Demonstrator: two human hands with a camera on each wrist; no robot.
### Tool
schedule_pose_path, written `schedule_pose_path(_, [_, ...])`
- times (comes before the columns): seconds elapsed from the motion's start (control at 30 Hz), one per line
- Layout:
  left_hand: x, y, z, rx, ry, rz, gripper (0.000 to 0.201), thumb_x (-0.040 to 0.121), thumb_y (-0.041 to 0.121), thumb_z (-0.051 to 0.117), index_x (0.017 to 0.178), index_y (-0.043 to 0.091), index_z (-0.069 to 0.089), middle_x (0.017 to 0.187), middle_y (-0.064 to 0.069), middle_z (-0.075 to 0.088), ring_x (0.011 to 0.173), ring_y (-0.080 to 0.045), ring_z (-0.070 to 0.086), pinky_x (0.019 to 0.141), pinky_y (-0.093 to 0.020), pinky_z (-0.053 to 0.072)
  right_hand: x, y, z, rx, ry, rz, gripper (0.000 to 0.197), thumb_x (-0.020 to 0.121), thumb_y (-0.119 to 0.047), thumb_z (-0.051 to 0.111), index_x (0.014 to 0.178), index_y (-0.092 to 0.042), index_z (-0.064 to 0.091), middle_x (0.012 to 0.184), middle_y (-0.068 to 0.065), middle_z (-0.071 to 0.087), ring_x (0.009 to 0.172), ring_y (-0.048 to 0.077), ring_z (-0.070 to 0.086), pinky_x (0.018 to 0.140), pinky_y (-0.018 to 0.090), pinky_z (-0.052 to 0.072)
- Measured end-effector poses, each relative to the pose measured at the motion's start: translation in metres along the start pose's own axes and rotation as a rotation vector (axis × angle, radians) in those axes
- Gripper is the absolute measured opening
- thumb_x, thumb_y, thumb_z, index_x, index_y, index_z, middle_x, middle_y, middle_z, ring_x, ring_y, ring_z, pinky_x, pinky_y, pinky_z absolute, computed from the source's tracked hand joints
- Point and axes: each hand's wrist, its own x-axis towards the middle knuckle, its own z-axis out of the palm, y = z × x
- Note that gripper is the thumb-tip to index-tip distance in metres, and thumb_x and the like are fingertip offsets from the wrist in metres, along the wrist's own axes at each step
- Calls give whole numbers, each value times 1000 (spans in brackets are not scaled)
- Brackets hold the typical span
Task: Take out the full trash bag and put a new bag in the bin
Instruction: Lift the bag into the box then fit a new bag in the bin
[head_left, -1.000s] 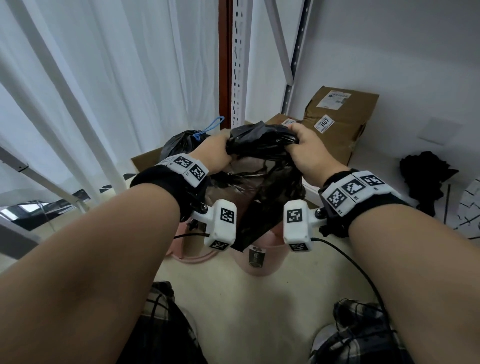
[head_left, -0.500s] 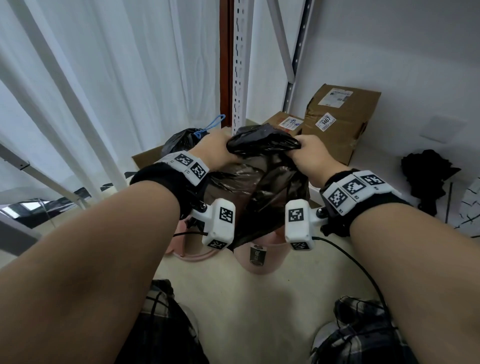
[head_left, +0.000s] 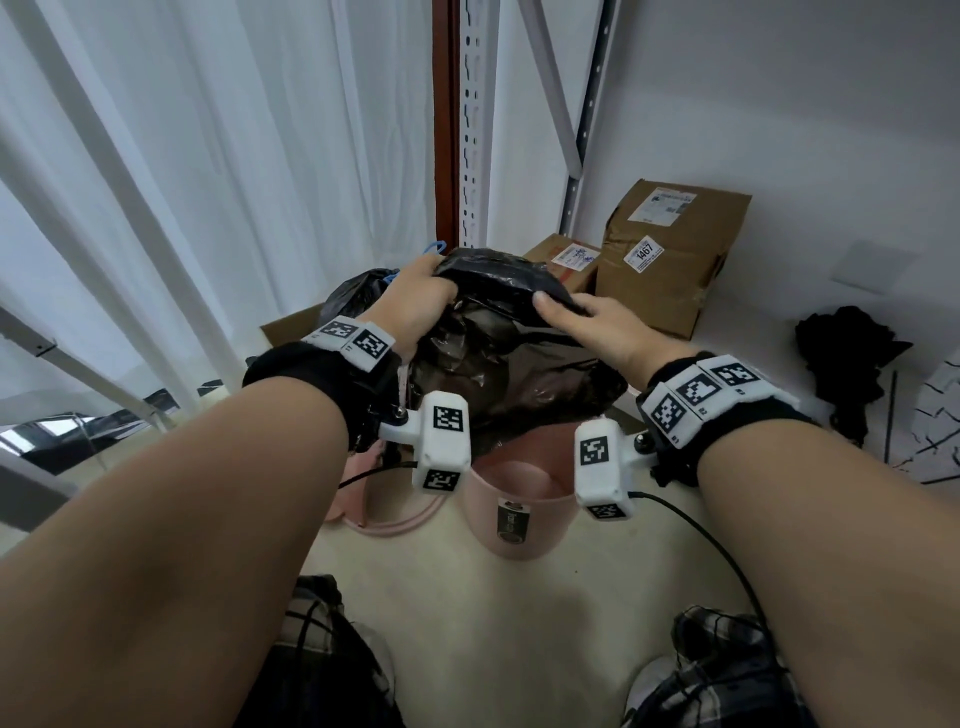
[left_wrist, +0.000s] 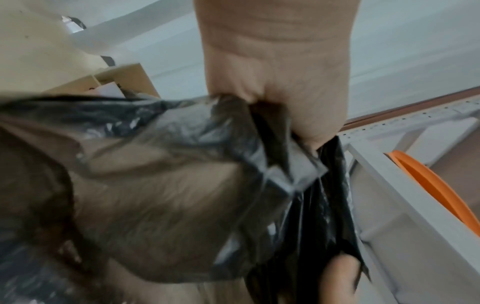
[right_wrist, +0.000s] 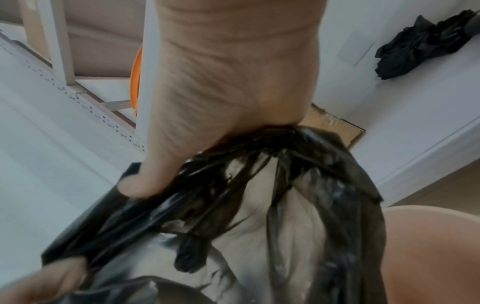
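A thin, crinkled black trash bag, glossy and half see-through, hangs bunched over a round pink bin on the pale floor. The bag's gathered top is above the bin, and its lower end reaches the bin's mouth. The left hand grips the bag's top at its left side, fingers curled into the plastic. The right hand holds the top at its right side, thumb pressed on the plastic and fingers wrapped under. Behind the bin sit brown cardboard boxes against a white wall. The left wrist view alone shows a folded flat patch of plastic under the thumb; the right wrist view alone shows thin stretched strands of bag below the palm.
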Motion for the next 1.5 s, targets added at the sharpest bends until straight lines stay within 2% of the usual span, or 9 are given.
schedule_pose_path(0.17, [-2, 4, 3, 320, -209, 129, 8, 89, 19, 61, 94, 14, 66, 82, 0, 67, 69, -3, 66, 64, -10, 48, 9, 13, -4, -355, 283, -60, 28, 76, -48, 69, 59, -32, 54, 75, 6, 57, 87, 30, 57, 74, 33, 37])
schedule_pose_path(0.27, [5, -4, 1, 930, -144, 327, 26, 89, 26, 62, 101, 3, 64, 95, -14, 66, 91, -25, 63, 73, -21, 42, 6, 14, -9, -116, 291, -136, 25, 83, -2, 62, 63, -15, 55, 64, 3, 54, 69, 23, 54, 66, 26, 37])
schedule_pose_path(0.37, [13, -8, 1, 950, 8, 339, 18, 91, 10, 50, 95, -4, 60, 98, -23, 64, 95, -34, 60, 78, -30, 41, 4, 13, -10, -30, 305, -154, 39, 80, 15, 45, 69, -22, 49, 73, 0, 54, 73, 16, 50, 64, 21, 41])
schedule_pose_path(0.57, [18, -12, 6, 421, 30, 190, 23, 87, -4, 38, 82, 18, 41, 85, -13, 50, 80, -22, 49, 68, -36, 42, 6, 14, -9, -354, 210, 24, 30, 85, 6, 40, 100, -8, 61, 102, 16, 63, 100, 32, 57, 77, 31, 39])
schedule_pose_path(0.7, [17, -8, 8, 794, -132, 216, 29, 90, 24, 57, 111, 6, 48, 99, -10, 57, 89, -23, 56, 76, -34, 46, 4, 14, -12, -533, 370, 180, 15, 88, -12, 45, 99, -13, 56, 109, 13, 63, 107, 36, 56, 94, 42, 42])
schedule_pose_path(0.9, [13, -14, 7, 552, -160, 178, 23, 89, 6, 58, 110, -3, 62, 104, -18, 67, 97, -23, 62, 92, -35, 49, 7, 5, -7, -342, 66, 87, 77, 51, -79, 63, 112, -32, 62, 114, 6, 59, 112, 26, 51, 104, 41, 41])
schedule_pose_path(1.07, [14, -12, 7, 301, -160, 150, 32, 93, 6, 53, 124, 4, 55, 119, -15, 65, 111, -27, 62, 102, -44, 47, 2, -3, 1, 83, 111, -106, 16, 82, 1, 64, 92, -12, 62, 83, 5, 65, 76, 11, 62, 79, 33, 48])
schedule_pose_path(1.33, [14, -17, -8, 826, -137, 146, 21, 83, 19, 69, 92, 0, 69, 82, -9, 65, 79, -20, 59, 72, -24, 42, 0, 3, -10, -131, 92, -140, 16, 77, -19, 76, 72, -18, 61, 76, 1, 63, 79, 20, 61, 77, 32, 47])
schedule_pose_path(1.5, [16, -16, -9, 369, 27, 77, 13, 87, 7, 56, 95, 2, 65, 86, -12, 66, 75, -20, 60, 78, -31, 52, 8, 11, -12, -11, 363, -65, 29, 82, 3, 55, 64, -19, 54, 73, 10, 62, 81, 30, 61, 75, 39, 49])
